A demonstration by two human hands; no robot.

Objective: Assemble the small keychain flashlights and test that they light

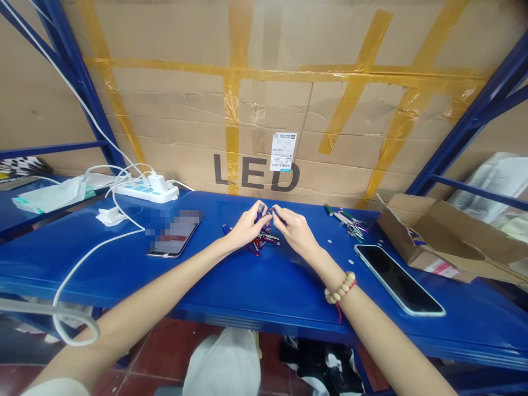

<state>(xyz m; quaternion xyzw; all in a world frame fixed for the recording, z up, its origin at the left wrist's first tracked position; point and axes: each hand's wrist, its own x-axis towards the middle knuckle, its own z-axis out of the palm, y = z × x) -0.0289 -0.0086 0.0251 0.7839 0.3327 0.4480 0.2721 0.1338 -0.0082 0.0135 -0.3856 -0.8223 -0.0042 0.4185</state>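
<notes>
Evidently the work sits at the fingertips: a small clip is held just above the blue shelf, near its far middle, with the left hand and right hand meeting on it. Both hands are closed in a pinch on that piece, thumbs and forefingers pressed together, the other fingers curled. I cannot tell whether two pieces are being joined or parted; it is too small to tell.

Directly beneath the hands lies a heap of coloured clips, touching the shelf. I judge this to be the fine-handling step on one piece taken from that heap. Any next move calls for a steady pinch and small wrist turns, keeping the piece clear of the heap below.

Farther right lies a second cluster of clips, then a dark phone and an open cardboard box. To the left are another phone and a white power strip.
</notes>
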